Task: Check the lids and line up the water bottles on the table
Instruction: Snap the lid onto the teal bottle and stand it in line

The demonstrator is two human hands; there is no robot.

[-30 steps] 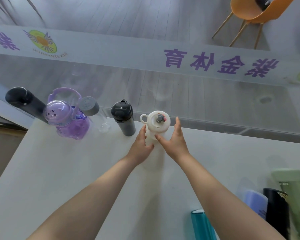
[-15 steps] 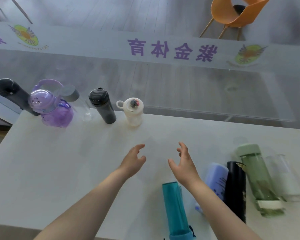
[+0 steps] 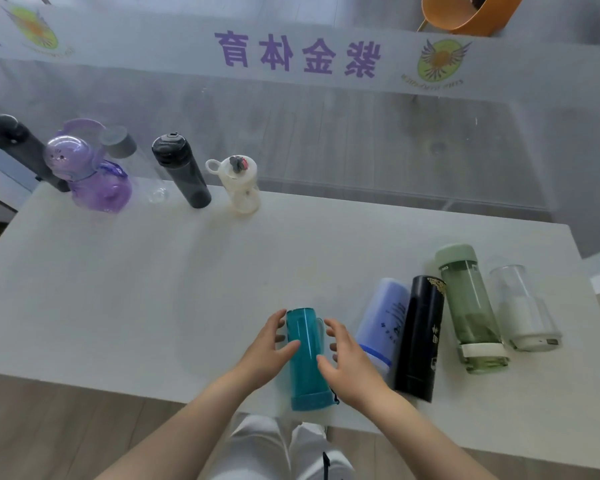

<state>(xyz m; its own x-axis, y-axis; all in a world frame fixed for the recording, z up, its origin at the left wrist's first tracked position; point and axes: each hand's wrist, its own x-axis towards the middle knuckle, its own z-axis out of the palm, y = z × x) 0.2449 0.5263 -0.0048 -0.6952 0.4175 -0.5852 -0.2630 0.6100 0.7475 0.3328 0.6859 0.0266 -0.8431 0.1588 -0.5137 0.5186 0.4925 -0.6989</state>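
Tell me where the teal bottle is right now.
In the head view the teal bottle lies on its side at the near edge of the table, between the left hand and right hand, just left of the lavender bottle.

Teal bottle (image 3: 305, 355); purple bottle (image 3: 97, 181) w/ face; black bottle (image 3: 420, 337), gold print; table (image 3: 153, 289) white.
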